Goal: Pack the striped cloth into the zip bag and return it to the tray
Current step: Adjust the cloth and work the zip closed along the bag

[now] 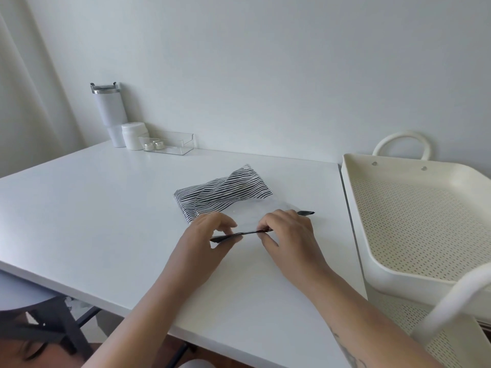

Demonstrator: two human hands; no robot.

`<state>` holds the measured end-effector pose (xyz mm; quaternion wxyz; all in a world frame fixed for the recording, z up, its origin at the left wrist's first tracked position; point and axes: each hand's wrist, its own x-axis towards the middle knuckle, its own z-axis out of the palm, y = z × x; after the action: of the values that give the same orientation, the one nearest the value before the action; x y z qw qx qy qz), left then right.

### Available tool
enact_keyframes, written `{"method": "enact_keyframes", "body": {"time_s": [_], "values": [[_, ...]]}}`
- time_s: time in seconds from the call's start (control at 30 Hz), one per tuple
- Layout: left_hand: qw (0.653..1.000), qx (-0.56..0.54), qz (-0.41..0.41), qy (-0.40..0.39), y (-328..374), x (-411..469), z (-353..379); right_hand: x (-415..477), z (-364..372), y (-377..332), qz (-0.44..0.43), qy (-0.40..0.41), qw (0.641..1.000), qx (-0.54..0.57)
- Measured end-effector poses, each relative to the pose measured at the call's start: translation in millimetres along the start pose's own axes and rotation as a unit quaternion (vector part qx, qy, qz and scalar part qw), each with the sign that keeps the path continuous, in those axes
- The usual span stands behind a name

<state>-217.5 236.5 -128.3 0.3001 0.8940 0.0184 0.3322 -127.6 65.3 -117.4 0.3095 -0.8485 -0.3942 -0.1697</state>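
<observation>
Both hands, left hand [212, 229] and right hand [285, 232], pinch the zip bag [268, 211] along its dark zip strip. The striped cloth [223, 192] lies inside, beyond the strip. Best to press steadily along the strip, squeezing air out.

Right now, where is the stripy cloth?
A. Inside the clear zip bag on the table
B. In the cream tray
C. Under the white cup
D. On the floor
A: the striped cloth shows through the clear zip bag lying on the white table, while the left hand and right hand pinch the bag's dark zip strip; the tray holds nothing.
</observation>
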Motion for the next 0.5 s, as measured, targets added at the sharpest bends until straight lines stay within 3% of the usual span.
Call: {"method": "enact_keyframes", "body": {"time_s": [0.5], "values": [[0.998, -0.013, 0.017, 0.053, 2.5, 0.0, -2.1, 2.0, -1.2, 5.2, 0.014, 0.015, 1.0, -0.003]]}}
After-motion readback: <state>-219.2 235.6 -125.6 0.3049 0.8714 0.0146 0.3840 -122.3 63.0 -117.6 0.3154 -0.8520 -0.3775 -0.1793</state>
